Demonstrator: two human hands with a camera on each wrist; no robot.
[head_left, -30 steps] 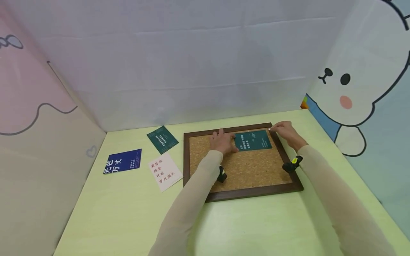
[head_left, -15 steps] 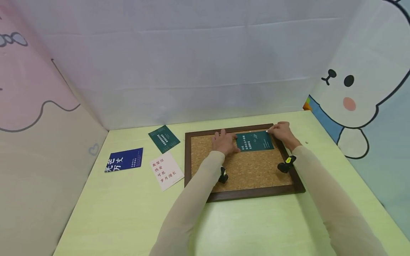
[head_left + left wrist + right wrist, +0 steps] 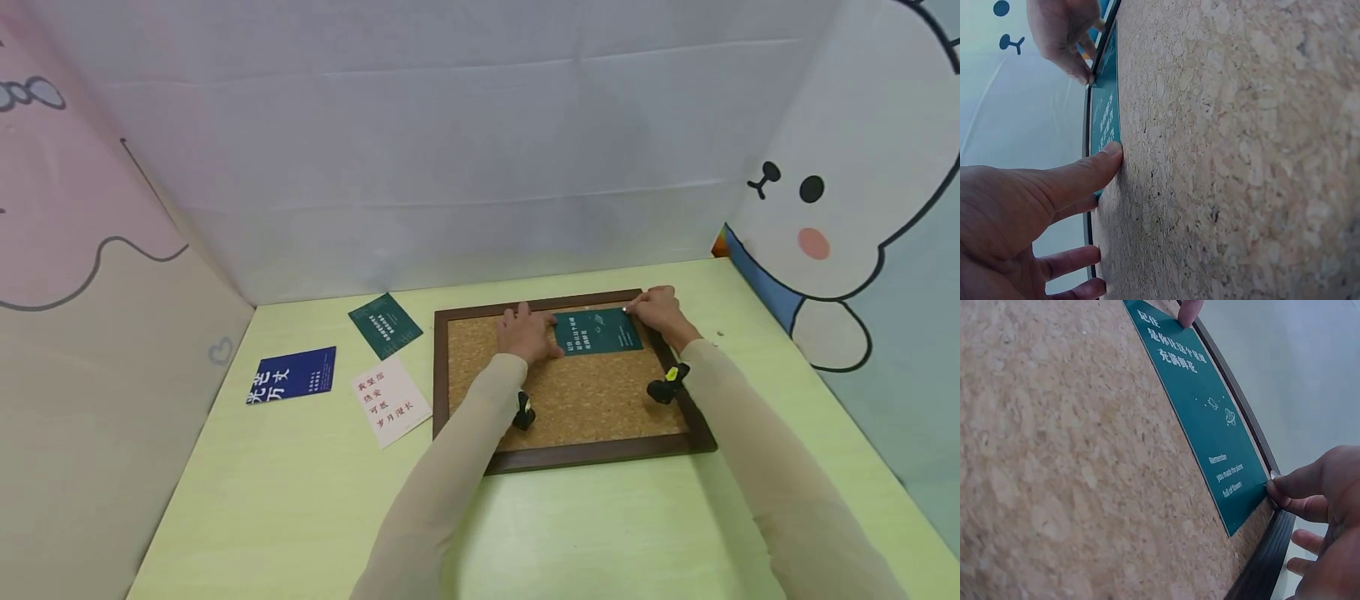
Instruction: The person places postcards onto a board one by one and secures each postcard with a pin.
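Note:
A dark green card (image 3: 600, 332) with white lettering lies flat on a cork board (image 3: 585, 400) in a brown wooden frame. At the card's left end my left hand (image 3: 527, 335) rests with fingers spread. Its thumb (image 3: 1100, 164) touches the card's lower edge, and a fingertip touches the upper edge. My right hand (image 3: 660, 312) pinches a small white-headed push pin (image 3: 1274, 475) between thumb and forefinger at the card's upper right corner. The fingertips hide the pin's point, so I cannot tell how deep it sits.
Left of the board on the pale green table (image 3: 315, 483) lie another green card (image 3: 386, 325), a pink-white card (image 3: 391, 402) and a blue card (image 3: 291, 375). Tiny objects (image 3: 720, 333) lie right of the frame. White cloth (image 3: 465, 150) hangs behind the table.
My right hand has moved slightly left, from over the frame's corner to the card's upper right corner, carrying the push pin. The left hand has stayed on the card.

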